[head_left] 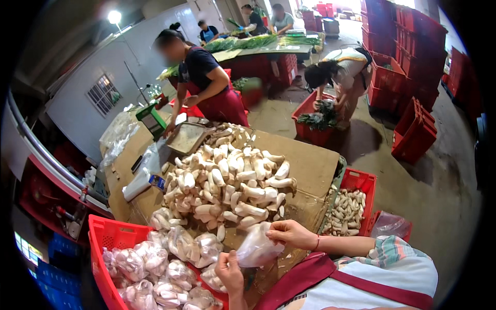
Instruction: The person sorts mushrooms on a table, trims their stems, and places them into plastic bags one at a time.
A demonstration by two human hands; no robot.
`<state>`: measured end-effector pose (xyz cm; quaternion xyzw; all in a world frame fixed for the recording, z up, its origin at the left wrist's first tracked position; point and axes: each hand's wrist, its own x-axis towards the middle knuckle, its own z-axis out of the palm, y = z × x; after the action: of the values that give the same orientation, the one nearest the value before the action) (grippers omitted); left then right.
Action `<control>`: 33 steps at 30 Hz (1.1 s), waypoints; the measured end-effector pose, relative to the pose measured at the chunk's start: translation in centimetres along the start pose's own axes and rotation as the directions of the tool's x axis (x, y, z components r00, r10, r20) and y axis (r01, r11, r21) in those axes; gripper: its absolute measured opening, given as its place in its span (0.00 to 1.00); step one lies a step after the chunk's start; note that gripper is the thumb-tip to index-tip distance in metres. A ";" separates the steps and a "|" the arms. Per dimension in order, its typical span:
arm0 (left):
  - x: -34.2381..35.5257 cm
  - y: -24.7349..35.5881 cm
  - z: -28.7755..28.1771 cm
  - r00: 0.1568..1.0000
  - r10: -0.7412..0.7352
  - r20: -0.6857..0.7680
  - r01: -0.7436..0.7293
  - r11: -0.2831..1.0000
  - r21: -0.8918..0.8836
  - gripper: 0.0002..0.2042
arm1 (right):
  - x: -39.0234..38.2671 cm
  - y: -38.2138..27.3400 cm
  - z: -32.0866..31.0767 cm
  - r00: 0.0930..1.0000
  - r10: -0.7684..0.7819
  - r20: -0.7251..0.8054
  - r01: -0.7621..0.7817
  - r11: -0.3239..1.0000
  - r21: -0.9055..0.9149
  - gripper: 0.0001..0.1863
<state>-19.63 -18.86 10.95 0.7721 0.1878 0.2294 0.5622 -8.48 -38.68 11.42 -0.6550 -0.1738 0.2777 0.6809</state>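
Note:
A clear plastic bag (pixel 253 249) is stretched between my two hands in front of my apron. My right hand (pixel 293 235) pinches its upper right edge between thumb and fingertips. Lower down, my left hand (pixel 230 271) has its fingers closed at the bag's left side. Whether anything lies inside the bag is hard to make out. Just beyond it, a large heap of king oyster mushrooms (pixel 232 178) covers the cardboard-topped table (pixel 302 163). Several filled bags of mushrooms (pixel 178 245) lie to the left of my left hand.
A red crate (pixel 114 232) at lower left holds bagged mushrooms; another red crate (pixel 368 182) at right holds loose ones. Across the table a person (pixel 209 77) works near a metal tray (pixel 187 137) and a green scale (pixel 151 121). Another person (pixel 346 70) bends over a crate of greens.

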 end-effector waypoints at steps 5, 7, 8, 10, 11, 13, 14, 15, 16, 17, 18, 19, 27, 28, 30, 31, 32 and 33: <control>2.4 -1.0 0.6 1.000 -0.006 -0.025 0.006 1.000 0.007 0.19 | 1.8 0.9 -1.3 0.999 -0.008 -0.052 0.008 1.000 0.004 0.16; 1.2 -0.5 0.1 0.993 0.027 -0.111 -0.040 0.992 -0.118 0.19 | 0.5 0.0 0.0 0.999 -0.017 0.035 0.014 0.997 0.078 0.16; 1.4 -0.3 0.0 0.991 0.017 -0.133 -0.027 0.997 -0.077 0.19 | 0.7 -0.8 -0.4 0.999 -0.033 0.033 0.029 0.995 0.095 0.16; 1.3 -0.2 0.0 0.993 0.014 -0.115 -0.020 0.998 -0.052 0.19 | 1.7 -0.8 -0.9 0.999 -0.037 0.001 0.037 0.998 0.050 0.14; 1.6 0.2 -0.6 0.992 0.040 -0.121 -0.043 0.999 -0.022 0.19 | 2.4 -1.6 -0.6 1.000 -0.017 0.010 0.016 0.995 0.096 0.14; 2.0 1.1 -1.2 0.989 0.047 -0.143 -0.044 0.999 0.022 0.19 | 1.6 -3.5 0.5 0.998 -0.043 0.055 0.036 0.991 0.132 0.14; 2.2 1.6 -1.3 0.983 0.099 -0.156 -0.101 0.995 -0.005 0.19 | 1.5 -4.2 0.5 0.995 -0.098 0.035 0.092 0.984 0.155 0.13; 2.6 2.1 -1.3 0.974 0.150 -0.171 -0.157 0.987 -0.031 0.19 | 1.9 -4.9 0.2 0.988 -0.151 0.014 0.146 0.973 0.178 0.13; 3.7 2.1 -0.6 0.991 0.077 -0.113 -0.084 0.995 -0.057 0.19 | 2.8 -4.8 -0.9 0.989 -0.147 -0.032 0.150 0.979 0.140 0.13; 4.4 1.8 -0.5 0.998 -0.006 -0.065 0.002 0.998 -0.068 0.18 | 3.6 -4.2 -1.2 0.988 -0.137 -0.066 0.143 0.983 0.112 0.13; 4.6 1.6 -0.7 0.997 0.048 -0.065 -0.054 0.994 -0.093 0.18 | 3.6 -4.3 -0.9 0.991 -0.128 -0.035 0.132 0.974 0.182 0.13; 4.9 1.6 -0.8 0.990 0.119 -0.075 -0.128 0.983 -0.133 0.18 | 3.4 -5.5 -0.7 0.990 -0.138 -0.003 0.135 0.963 0.234 0.14; 6.2 -1.2 0.1 0.953 0.149 0.264 -0.165 0.985 0.040 0.29 | 5.7 -3.1 -1.0 0.976 -0.203 0.083 0.177 0.951 0.254 0.13; 6.6 -2.0 -0.2 0.962 0.031 0.271 -0.075 0.986 0.151 0.24 | 5.8 -2.6 -1.0 0.976 -0.214 0.049 0.202 0.962 0.184 0.15; 7.4 -3.2 -0.4 0.996 -0.049 0.075 0.026 0.958 0.286 0.12 | 6.1 0.3 -1.4 0.974 -0.186 -0.130 0.200 0.975 0.102 0.17; 8.1 -2.8 -0.4 0.999 0.054 0.004 -0.054 0.989 0.137 0.12 | 6.4 2.4 -1.9 0.935 -0.173 -0.309 0.188 0.982 0.020 0.20; 8.7 -2.4 -0.7 0.999 0.002 -0.044 -0.003 1.000 -0.019 0.12 | 6.1 4.7 -2.7 0.942 -0.124 -0.312 0.110 0.992 -0.061 0.28; 9.3 -2.3 -1.1 0.994 -0.061 -0.087 0.045 0.984 -0.171 0.12 | 5.7 7.3 -3.1 0.941 -0.125 -0.313 0.056 0.974 -0.222 0.35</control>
<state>-12.60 -12.21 10.35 0.7049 0.2139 0.2648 0.6223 -3.21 -37.78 3.26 -0.7512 -0.1176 0.1144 0.6394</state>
